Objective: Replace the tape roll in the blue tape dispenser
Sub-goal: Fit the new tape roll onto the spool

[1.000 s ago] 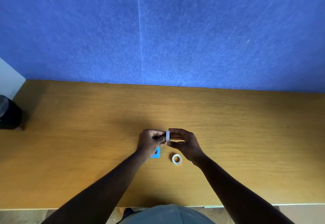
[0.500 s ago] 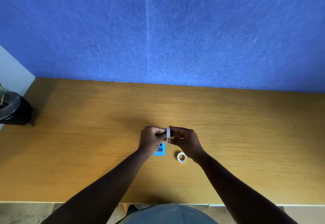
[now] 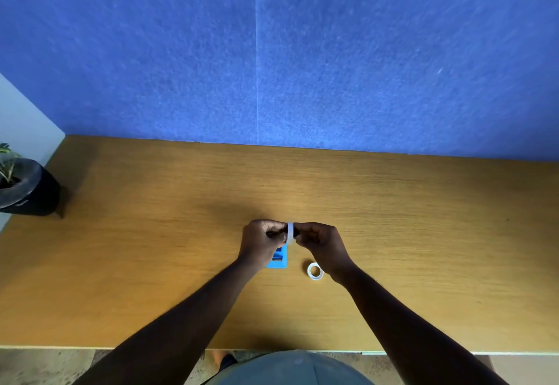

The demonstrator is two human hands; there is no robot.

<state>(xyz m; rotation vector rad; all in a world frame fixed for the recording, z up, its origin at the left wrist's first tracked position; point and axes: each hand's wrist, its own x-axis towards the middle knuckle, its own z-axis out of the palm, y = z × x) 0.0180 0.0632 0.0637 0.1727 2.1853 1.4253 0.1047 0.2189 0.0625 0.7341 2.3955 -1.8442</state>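
A white tape roll [image 3: 290, 232] stands on edge between my two hands, held a little above the wooden desk [image 3: 151, 248]. My left hand [image 3: 261, 241] pinches it from the left and my right hand [image 3: 320, 244] from the right, fingers curled around it. The blue tape dispenser [image 3: 277, 259] lies flat on the desk just under and behind my left hand, partly hidden by it. A second white tape roll [image 3: 315, 271] lies flat on the desk below my right wrist.
A dark plant pot [image 3: 27, 188] stands at the desk's far left edge. A blue felt wall [image 3: 272, 52] rises behind the desk. The desk's front edge runs just above my lap.
Both hands stay together on the upright roll and their fingers have curled in tighter. The view has shifted, so the plant pot shows more.
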